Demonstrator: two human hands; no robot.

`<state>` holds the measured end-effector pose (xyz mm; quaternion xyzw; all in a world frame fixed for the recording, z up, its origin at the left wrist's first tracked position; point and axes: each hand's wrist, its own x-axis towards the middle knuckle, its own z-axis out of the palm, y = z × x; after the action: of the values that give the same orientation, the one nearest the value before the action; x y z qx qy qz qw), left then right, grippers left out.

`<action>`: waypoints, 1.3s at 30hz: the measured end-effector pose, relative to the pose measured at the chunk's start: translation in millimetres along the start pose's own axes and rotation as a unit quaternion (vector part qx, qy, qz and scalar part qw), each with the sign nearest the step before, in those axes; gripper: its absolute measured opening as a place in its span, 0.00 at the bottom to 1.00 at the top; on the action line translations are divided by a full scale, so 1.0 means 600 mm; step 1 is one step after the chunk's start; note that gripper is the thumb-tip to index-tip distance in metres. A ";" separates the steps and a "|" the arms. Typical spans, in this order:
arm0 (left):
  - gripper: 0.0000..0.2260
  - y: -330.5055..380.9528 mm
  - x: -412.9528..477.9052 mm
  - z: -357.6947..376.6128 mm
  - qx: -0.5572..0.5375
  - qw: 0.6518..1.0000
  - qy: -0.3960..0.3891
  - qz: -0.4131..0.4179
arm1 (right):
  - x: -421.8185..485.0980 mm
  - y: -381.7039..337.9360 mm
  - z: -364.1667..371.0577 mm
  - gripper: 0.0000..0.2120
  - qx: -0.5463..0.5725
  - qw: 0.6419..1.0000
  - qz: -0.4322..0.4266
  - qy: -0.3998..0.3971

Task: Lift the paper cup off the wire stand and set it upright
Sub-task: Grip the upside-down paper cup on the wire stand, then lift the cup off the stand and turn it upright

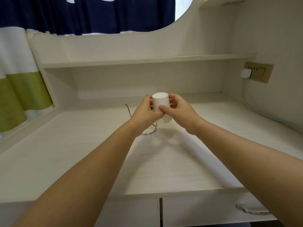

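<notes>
— Two bare forearms came in from the bottom corners, crossing over the drawer front with its metal handle and out over the pale desk. What did you have at the hands?

— Both were on the paper cup. It was upside down, closed bottom up, tilted a little, its rim end showing low on the right.

— And the grip?

— Left hand wrapped the cup's left side, fingers closed on it. Right hand pinched it from the right, thumb across the front, fingers curled behind.

— Where did the cup sit against the wire stand?

— Right over it. The stand's round base rested on the desk just below the left hand, with two prong tips poking up to the left of the cup. Whether the cup touched a prong, I couldn't tell; the hands hid that.

— Beyond that?

— A low shelf ran along the back, a wall socket with a white plug sat far right, and a striped curtain hung far left.
</notes>
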<state>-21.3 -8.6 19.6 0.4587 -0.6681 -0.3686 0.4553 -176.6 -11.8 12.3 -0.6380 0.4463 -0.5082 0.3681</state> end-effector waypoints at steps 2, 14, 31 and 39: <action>0.28 0.008 -0.003 -0.004 -0.002 1.000 0.006 0.014 | -0.003 -0.010 -0.003 0.24 -0.011 1.000 -0.021 0.004; 0.29 0.037 -0.004 -0.017 0.061 0.982 0.078 0.163 | -0.023 -0.056 -0.020 0.23 -0.073 0.984 -0.162 0.011; 0.26 0.010 -0.008 -0.026 0.326 0.814 0.180 0.446 | -0.045 -0.079 0.016 0.22 0.248 0.947 0.199 0.035; 0.23 -0.001 -0.011 -0.034 0.340 0.799 0.148 0.473 | -0.041 -0.084 0.008 0.20 0.318 0.924 0.210 -0.013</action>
<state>-0.7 -4.1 23.5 0.2600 -0.8089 0.2158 0.4812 -163.9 27.8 49.8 -0.3856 0.3800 -0.5260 0.6559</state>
